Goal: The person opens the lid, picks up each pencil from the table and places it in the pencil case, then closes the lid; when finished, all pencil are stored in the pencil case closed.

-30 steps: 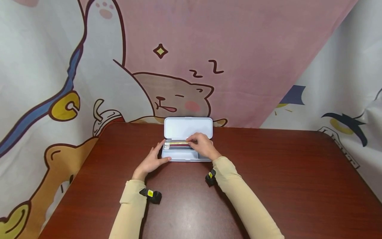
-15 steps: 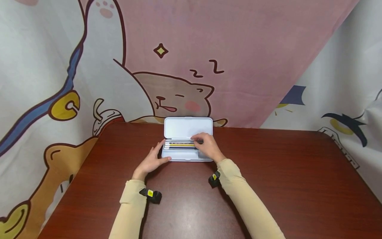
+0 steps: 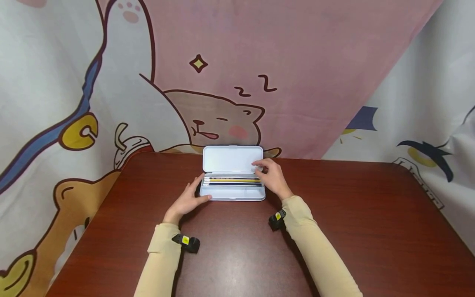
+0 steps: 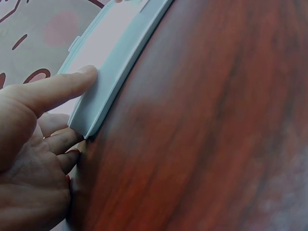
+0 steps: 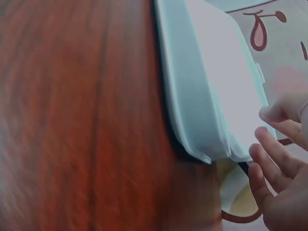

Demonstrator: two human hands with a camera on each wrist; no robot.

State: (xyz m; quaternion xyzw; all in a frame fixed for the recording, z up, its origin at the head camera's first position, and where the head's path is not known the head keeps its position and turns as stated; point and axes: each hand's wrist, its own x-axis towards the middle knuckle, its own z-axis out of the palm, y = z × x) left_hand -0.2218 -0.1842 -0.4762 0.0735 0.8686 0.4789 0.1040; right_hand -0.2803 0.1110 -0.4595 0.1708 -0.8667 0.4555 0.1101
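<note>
A white pencil case (image 3: 227,194) lies on the table with its lid (image 3: 233,159) raised at the back. Several pencils (image 3: 231,181), one yellow and others dark, lie side by side in its rear compartment. My left hand (image 3: 186,202) spans the case's left end. Its straight thumb (image 4: 72,86) rests at the front wall, and the other fingers reach round the end. My right hand (image 3: 272,177) hovers at the right end, close to the lid's lower right corner. Its fingers are apart, with nothing visibly held between them in the right wrist view.
The brown wooden table (image 3: 371,231) extends to both sides and in front of the case. Right behind it hangs a cloth (image 3: 297,82) with cartoon animals. A black wrist camera (image 3: 277,220) is strapped to each sleeve.
My right hand has moved right, away from the pencils to the case's right end, and its pinch has loosened. The pencils' right ends now show. My left hand has stayed put.
</note>
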